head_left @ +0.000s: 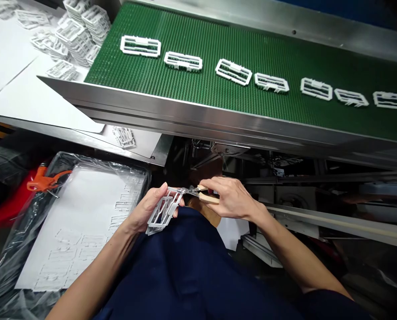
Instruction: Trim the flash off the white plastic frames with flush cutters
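My left hand [148, 210] holds a white plastic rectangular frame [163, 212] upright in front of my dark blue shirt. My right hand [230, 198] grips small side-cutting pliers [188, 191] with pale tan handles. Their steel jaws touch the top corner of the frame. Fingers of my left hand hide part of the frame's far side. Several more white plastic frames [233, 72] lie in a spaced row across a green studded conveyor belt [198, 95] above my hands.
A stainless steel rail [185, 111] edges the belt. Stacks of white frames [78, 35] stand on white sheets at upper left. At lower left, a plastic-lined tray [75, 231] holds a white sheet with frames on it, and an orange clamp [45, 180] sits by its corner. Machinery lies beneath the belt.
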`<state>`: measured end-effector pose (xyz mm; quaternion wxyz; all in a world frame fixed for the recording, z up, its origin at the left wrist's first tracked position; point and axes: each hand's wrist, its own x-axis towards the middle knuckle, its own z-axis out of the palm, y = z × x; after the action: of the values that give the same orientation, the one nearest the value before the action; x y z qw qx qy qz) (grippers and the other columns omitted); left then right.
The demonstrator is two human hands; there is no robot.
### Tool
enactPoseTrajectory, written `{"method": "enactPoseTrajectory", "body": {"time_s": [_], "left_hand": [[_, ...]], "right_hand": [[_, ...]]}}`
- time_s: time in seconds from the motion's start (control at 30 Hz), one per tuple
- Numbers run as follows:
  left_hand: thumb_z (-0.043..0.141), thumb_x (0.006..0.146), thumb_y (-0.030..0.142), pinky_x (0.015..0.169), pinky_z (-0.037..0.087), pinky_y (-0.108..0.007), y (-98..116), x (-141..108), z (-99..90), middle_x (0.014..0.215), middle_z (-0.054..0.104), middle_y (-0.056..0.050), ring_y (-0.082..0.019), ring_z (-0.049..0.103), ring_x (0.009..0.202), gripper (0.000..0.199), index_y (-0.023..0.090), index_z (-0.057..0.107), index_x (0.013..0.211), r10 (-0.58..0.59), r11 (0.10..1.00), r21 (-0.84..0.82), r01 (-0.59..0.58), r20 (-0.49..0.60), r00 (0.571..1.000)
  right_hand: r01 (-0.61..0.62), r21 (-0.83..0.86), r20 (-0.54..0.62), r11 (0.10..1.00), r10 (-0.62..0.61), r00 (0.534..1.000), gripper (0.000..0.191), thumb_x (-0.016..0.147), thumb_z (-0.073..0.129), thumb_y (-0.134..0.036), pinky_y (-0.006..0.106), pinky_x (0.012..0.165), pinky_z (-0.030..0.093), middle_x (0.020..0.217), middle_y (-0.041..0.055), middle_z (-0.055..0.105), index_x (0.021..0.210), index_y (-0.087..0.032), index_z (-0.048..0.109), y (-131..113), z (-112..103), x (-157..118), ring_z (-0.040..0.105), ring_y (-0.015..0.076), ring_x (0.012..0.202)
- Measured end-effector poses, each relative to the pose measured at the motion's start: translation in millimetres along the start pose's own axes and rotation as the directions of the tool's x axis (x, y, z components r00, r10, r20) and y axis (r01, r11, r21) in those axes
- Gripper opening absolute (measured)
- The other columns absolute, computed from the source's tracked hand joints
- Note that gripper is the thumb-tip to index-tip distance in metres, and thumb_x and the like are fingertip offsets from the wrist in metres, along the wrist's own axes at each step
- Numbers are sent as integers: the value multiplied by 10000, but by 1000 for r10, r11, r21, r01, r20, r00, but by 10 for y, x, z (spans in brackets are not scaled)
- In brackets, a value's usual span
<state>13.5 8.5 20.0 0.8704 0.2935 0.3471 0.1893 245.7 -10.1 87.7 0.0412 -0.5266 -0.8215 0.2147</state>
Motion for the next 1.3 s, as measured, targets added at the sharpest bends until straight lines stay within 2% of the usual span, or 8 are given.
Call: {"method": "enactPoseTrajectory", "body": {"time_s": [0.23, 0.33, 0.47, 0.6, 0.83, 0.93, 1.07, 1.3], "left_hand": [[541, 765, 663, 379, 354, -192, -4, -16, 18, 617, 604, -105, -152, 530, 480, 591, 89, 671, 821, -7, 998, -56, 8, 25, 1000], [584, 777, 598, 410, 403, -200, 9, 14, 57, 763, 623, -86, -161, 574, 553, 512, 130, 640, 975, 21, 983, -183, -20, 4, 1000], [669, 769, 481, 460, 438, -199, 48, 137, 143, 766, 576, -3, -142, 579, 589, 366, 204, 564, 984, 114, 976, -160, -146, -192, 975], [735, 711, 466, 455, 417, -171, 90, 251, 203, 692, 546, 26, -96, 526, 530, 369, 178, 540, 836, 216, 976, 104, -189, -402, 890], [694, 769, 411, 421, 443, -181, 197, 185, 137, 620, 571, -11, -99, 512, 454, 297, 126, 615, 797, 57, 984, -148, -100, -270, 961], [640, 824, 339, 430, 476, -189, 212, 174, 82, 639, 607, -42, -119, 559, 467, 229, 110, 641, 817, 5, 968, -237, -78, -293, 956], [416, 940, 399, 454, 530, -254, 222, 196, 35, 648, 642, -84, -168, 615, 494, 393, 108, 648, 812, -106, 915, -404, -5, -253, 962], [267, 954, 500, 484, 570, -352, 220, 212, -18, 793, 683, -146, -233, 660, 574, 574, 69, 645, 949, -37, 863, -502, -52, -167, 985]], "right_hand": [[-30, 114, 28, 993, 27, 999, 97, 798, 528, -245, 226, 531, 266, 637, -16, 559, 831, -206, 610, 18, -18, -15, 473, 98, 550], [-150, 306, 1, 940, 158, 988, 134, 794, 578, -327, 216, 549, 309, 660, -25, 562, 843, -203, 591, 4, 71, 5, 483, 93, 566], [-331, 654, -12, 680, 447, 895, 280, 781, 607, -449, 229, 587, 399, 726, -18, 587, 872, -201, 514, -190, 329, 87, 529, 110, 616], [-288, 835, 65, 470, 434, 899, 305, 729, 673, -403, 254, 638, 456, 770, -18, 595, 873, -210, 484, -374, 531, 174, 560, 124, 666], [-171, 973, 97, 152, 405, 909, 365, 687, 707, -372, 254, 588, 476, 724, -34, 525, 893, -203, 457, -172, 562, 207, 522, 104, 599], [-157, 977, 86, 143, 408, 909, 378, 668, 727, -362, 248, 593, 473, 729, -35, 518, 885, -205, 461, -136, 549, 200, 527, 105, 618], [-130, 979, 60, 155, 393, 918, 362, 680, 727, -338, 240, 590, 461, 731, -36, 514, 888, -202, 463, -137, 525, 205, 520, 98, 615], [-131, 954, 11, 271, 403, 915, 313, 709, 704, -318, 236, 585, 424, 718, -36, 504, 876, -195, 468, -160, 456, 186, 481, 94, 604]]}}
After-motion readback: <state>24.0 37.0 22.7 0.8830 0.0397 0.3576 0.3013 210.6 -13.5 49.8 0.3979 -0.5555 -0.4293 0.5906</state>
